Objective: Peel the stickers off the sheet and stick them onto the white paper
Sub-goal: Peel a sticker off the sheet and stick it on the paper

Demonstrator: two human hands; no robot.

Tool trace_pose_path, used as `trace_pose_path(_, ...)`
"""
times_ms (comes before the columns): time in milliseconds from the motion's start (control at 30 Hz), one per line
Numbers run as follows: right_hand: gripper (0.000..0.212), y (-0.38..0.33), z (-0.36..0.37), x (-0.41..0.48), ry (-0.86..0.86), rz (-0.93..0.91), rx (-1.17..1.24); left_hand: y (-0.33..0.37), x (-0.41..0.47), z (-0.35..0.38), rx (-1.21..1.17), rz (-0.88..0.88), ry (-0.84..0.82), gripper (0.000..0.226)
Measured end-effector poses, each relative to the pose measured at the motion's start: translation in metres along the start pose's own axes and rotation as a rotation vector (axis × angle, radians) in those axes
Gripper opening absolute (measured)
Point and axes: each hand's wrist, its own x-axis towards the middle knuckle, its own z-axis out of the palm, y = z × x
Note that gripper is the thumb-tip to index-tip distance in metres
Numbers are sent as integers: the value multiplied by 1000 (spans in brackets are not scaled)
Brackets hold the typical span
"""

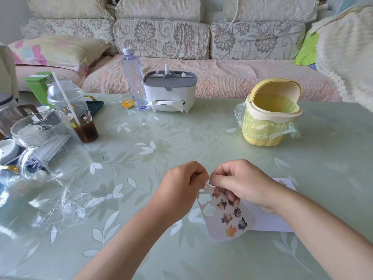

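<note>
Over the tabletop (181,128), the left hand (181,185) and the right hand (242,183) are bare, and both forearms are bare along all their visible length. The fingers (224,174) look short and rounded.

We are seeing a bright, evenly daylit scene, with soft light washing over the green table (201,130) and leaving only faint shadows beneath the yellow bin (264,134). Pale glare is spreading over the tabletop's near-left part and the glass pitcher (50,144), while the wide-angle lens is bowing the sofa (161,37) and softening the frame's corners.
</note>
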Motion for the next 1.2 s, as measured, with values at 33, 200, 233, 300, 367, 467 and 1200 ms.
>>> trace_pose_path(33, 14, 0, 0, -1, -7, 6, 16, 0, 0, 0, -17, -16, 0, 15)
trace_pose_path(200, 15, -2, -1, 0, -32, 72, 79, 0, 0, -2, -99, -66, -1, 15)
trace_pose_path(233, 16, -3, -1, 0, -49, 84, 83, 1, 0, -2, -96, -65, 3, 15)
trace_pose_path(300, 14, -4, -1, 0, -87, 102, 55, 2, -2, -1, -97, -68, 15, 15)
trace_pose_path(367, 16, -4, 0, 0, -114, 115, 36, 3, -2, 1, -70, -78, 20, 16)
trace_pose_path(467, 21, -5, -3, 2, -128, 123, 18, 4, -2, 3, -21, -90, -5, 17)
trace_pose_path(1200, 5, 9, -7, 1, 59, 74, 290, 5, 8, -8, -249, -152, -26, 18)
